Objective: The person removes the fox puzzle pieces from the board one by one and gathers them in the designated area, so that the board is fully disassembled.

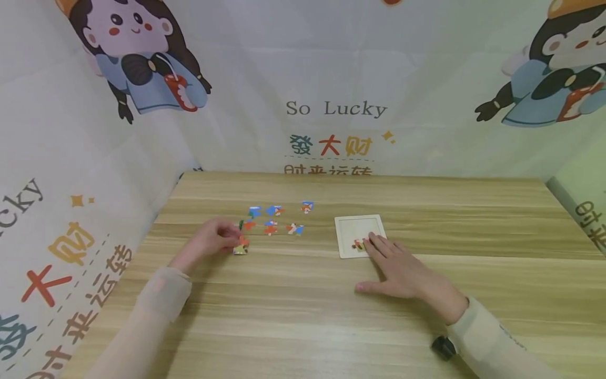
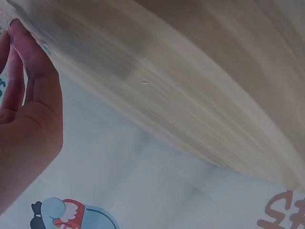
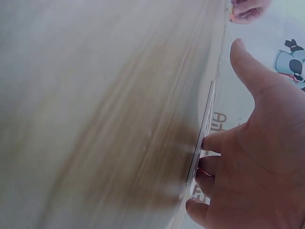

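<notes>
In the head view my left hand [image 1: 220, 235] is over the left side of the table. Its thumb and fingertips pinch a yellow-and-red jigsaw puzzle piece [image 1: 241, 249], partly covered by the fingers. The left wrist view shows these bent fingers [image 2: 35, 62] at its edge. My right hand [image 1: 400, 266] lies spread, its fingertips resting on a square white puzzle tray [image 1: 350, 229]. Inside the tray, at its near edge, a red-and-yellow puzzle piece [image 1: 357, 244] touches or lies close to those fingertips. From the right wrist, the tray [image 3: 202, 129] shows edge-on beneath the fingers.
Several loose puzzle pieces lie between the hands, among them a blue one [image 1: 254, 211], a red one [image 1: 271, 230] and one farther right [image 1: 307, 207]. A small black object [image 1: 443, 348] is beside the right sleeve. Printed cloth [image 1: 426, 105] hangs behind the wooden table [image 1: 293, 316].
</notes>
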